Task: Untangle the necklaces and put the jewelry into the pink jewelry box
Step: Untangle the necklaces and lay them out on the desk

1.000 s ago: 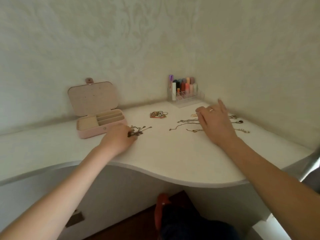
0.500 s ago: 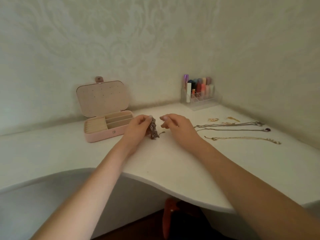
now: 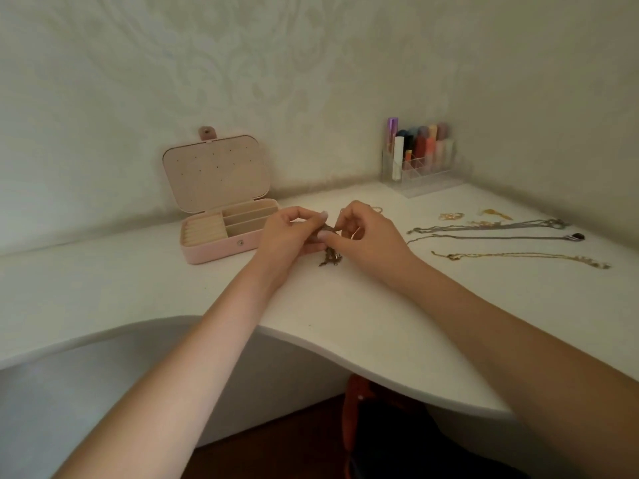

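A dark tangled clump of necklaces (image 3: pixel 330 260) hangs between my hands just above the white desk (image 3: pixel 363 316). My left hand (image 3: pixel 290 235) pinches its top from the left, and my right hand (image 3: pixel 366 235) pinches it from the right, fingers curled. The pink jewelry box (image 3: pixel 221 248) stands open directly left of my left hand, its lid upright and its compartments showing. To the right lie two silver-grey necklaces (image 3: pixel 484 227) stretched out straight, a gold necklace (image 3: pixel 518 256) nearer me, and small gold pieces (image 3: pixel 451 216) behind them.
A clear organizer (image 3: pixel 420 174) with lipsticks and tubes stands in the back corner against the wall. The desk's curved front edge (image 3: pixel 380 368) runs below my forearms, with a red-and-dark object (image 3: pixel 356 402) on the floor under it.
My right hand left the laid-out necklaces and came over to the clump. My left hand lifted the clump off the desk, and both hands now pinch it together.
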